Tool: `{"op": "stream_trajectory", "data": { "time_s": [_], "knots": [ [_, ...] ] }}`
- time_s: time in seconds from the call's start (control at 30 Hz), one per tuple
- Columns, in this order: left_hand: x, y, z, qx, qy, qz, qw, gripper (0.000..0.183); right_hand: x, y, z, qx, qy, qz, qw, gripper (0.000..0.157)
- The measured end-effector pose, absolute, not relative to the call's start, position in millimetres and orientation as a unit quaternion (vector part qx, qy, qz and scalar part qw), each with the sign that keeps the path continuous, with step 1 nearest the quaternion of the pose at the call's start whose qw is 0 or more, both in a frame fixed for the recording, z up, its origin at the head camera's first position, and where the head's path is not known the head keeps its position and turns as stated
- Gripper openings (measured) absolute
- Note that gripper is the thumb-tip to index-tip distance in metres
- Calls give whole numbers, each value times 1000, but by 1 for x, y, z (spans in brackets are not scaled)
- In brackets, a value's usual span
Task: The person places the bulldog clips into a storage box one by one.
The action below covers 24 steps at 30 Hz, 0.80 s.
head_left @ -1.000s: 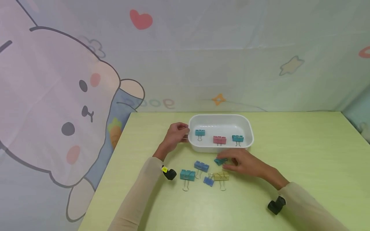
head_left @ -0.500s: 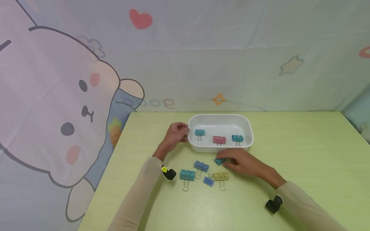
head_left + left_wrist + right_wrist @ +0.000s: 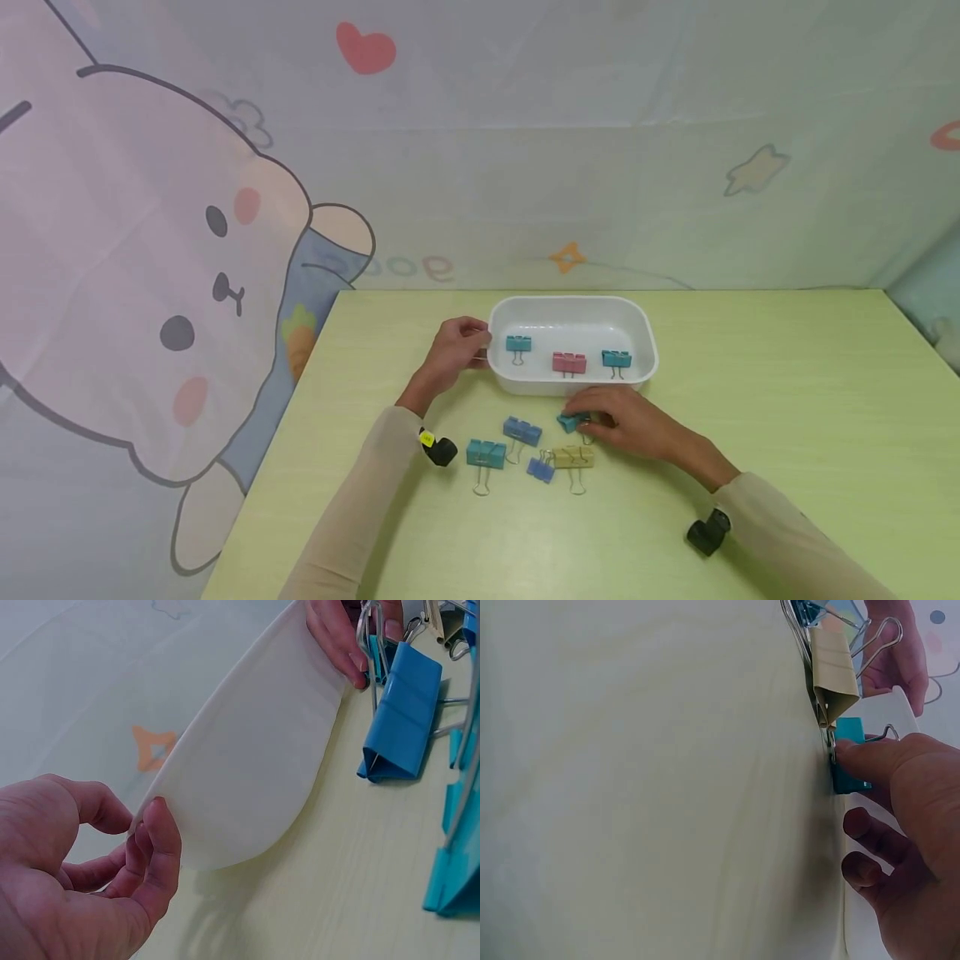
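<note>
My left hand (image 3: 456,348) pinches the left end of a white tray (image 3: 573,388) between thumb and fingers; the left wrist view shows them at its rim (image 3: 154,780). In front of the tray, my right hand (image 3: 637,421) pinches a teal binder clip (image 3: 572,422) between thumb and fingers. The right wrist view shows the thumb over this clip (image 3: 847,776), while other fingers are free of it. Inside the tray lie a light teal binder clip (image 3: 518,343), a pink one (image 3: 569,363) and another teal one (image 3: 617,359).
Nearer me on the pale yellow-green table (image 3: 787,400) lie a blue binder clip (image 3: 522,431), a large teal one (image 3: 486,454), a small blue one (image 3: 542,470) and a yellow one (image 3: 573,457). Behind the table hangs a printed cloth (image 3: 637,167).
My right thumb and fingers have come together on the teal binder clip, which has shifted only slightly. The left hand and the tray have stayed in place.
</note>
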<state>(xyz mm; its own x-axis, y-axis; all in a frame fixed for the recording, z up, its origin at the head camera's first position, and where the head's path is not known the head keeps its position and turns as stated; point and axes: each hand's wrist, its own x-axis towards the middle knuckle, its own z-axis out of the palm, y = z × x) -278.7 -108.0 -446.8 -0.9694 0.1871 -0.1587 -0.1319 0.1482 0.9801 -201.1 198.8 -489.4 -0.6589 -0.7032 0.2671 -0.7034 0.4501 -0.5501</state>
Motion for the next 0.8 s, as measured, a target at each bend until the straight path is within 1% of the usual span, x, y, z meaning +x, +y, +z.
{"op": "stream_trajectory", "data": {
  "time_s": [0.37, 0.6, 0.8],
  "knots": [
    [-279, -109, -447, 18, 748, 652, 124, 33, -200, 197, -488, 415, -846, 335, 3, 24],
    [-280, -109, -447, 17, 750, 647, 133, 37, -195, 196, -485, 402, -851, 338, -1, 25],
    [-280, -109, -448, 14, 751, 648, 129, 35, -193, 198, -482, 411, -847, 337, 16, 25]
  ]
}}
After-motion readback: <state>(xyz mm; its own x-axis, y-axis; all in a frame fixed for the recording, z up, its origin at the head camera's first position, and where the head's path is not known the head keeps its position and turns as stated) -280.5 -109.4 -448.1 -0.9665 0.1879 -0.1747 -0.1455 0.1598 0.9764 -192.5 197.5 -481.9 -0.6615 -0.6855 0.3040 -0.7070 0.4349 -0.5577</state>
